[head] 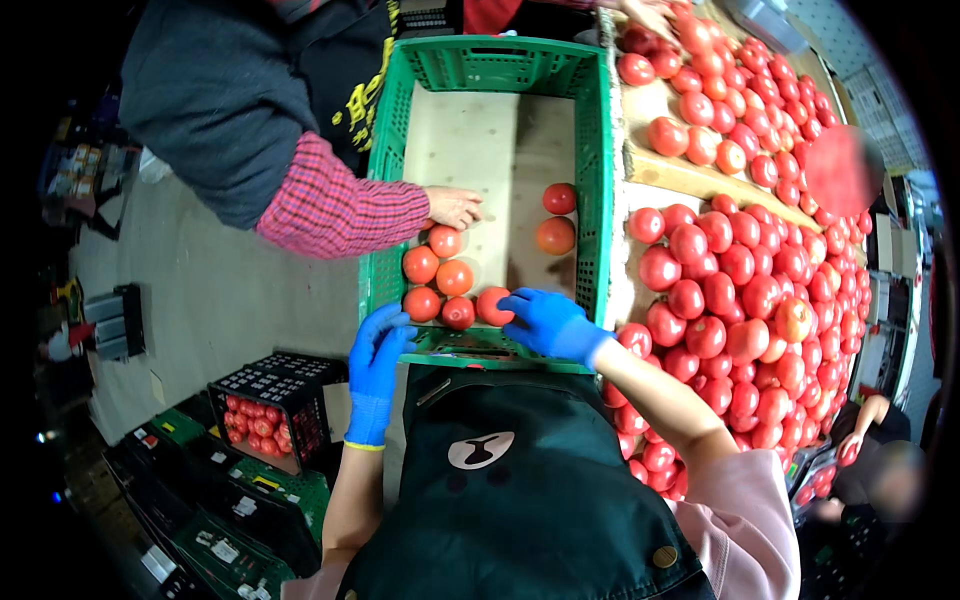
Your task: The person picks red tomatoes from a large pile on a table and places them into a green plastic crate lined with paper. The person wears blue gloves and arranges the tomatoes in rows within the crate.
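Note:
Before me lies a green plastic crate (pixel 491 66), lined with a pale sheet. My right hand (pixel 551 322), in a blue glove, has its fingertips on a tomato (pixel 493 306) near the crate's front wall. Several tomatoes are grouped in the front left corner, among them one tomato (pixel 454 277). Two more, including an orange-red tomato (pixel 556 235), rest by the right wall. My left hand (pixel 381 345), gloved in blue, is at the crate's front left corner with fingers apart and nothing held.
A co-worker's bare hand (pixel 455 207) reaches into the crate from the left. On the right is a large heap of tomatoes (pixel 720 292), divided by a wooden board (pixel 675 174). A black crate (pixel 281 375) with tomatoes stands lower left, beside stacked green crates (pixel 225 555).

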A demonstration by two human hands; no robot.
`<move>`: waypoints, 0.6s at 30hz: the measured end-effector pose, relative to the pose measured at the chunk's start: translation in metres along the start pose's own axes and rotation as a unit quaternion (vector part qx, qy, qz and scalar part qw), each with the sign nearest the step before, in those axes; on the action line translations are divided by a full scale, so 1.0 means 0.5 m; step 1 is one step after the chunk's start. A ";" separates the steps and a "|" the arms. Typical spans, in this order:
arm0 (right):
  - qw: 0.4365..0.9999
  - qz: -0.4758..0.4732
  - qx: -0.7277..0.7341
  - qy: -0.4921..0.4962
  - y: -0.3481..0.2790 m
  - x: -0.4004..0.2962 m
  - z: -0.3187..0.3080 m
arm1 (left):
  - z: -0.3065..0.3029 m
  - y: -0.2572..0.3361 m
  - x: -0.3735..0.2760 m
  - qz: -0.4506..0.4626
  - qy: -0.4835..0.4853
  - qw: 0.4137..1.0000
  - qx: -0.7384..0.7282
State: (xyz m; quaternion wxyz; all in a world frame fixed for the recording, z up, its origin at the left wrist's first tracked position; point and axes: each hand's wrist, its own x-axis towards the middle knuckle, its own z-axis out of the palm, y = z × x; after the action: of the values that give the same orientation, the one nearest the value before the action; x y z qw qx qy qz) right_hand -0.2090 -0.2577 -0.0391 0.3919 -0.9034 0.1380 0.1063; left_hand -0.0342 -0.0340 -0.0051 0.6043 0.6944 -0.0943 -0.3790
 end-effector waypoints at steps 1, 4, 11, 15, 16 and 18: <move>0.997 0.026 0.025 -0.067 0.019 0.051 0.030 | -0.014 -0.001 -0.013 0.009 0.015 1.000 -0.006; 0.995 0.077 0.061 -0.034 0.085 0.191 0.138 | -0.039 -0.005 -0.045 -0.030 0.080 0.996 -0.027; 0.969 0.206 0.047 0.129 0.101 0.342 0.376 | -0.018 -0.031 -0.090 -0.071 0.074 0.993 -0.054; 0.969 0.244 0.012 0.039 0.110 0.328 0.320 | -0.013 -0.029 -0.086 -0.092 0.058 0.992 -0.059; 0.965 0.261 -0.019 0.004 0.117 0.326 0.299 | -0.014 -0.026 -0.080 -0.090 0.060 0.993 -0.056; 0.962 0.271 -0.039 -0.001 0.124 0.343 0.274 | -0.017 -0.021 -0.067 -0.090 0.064 0.993 -0.049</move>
State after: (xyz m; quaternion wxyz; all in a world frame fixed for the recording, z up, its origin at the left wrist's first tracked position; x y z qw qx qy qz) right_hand -0.0799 -0.2258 -0.2243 0.3127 -0.8465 0.3733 0.2149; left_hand -0.0557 -0.0052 -0.0008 0.6061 0.6921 0.0260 -0.3910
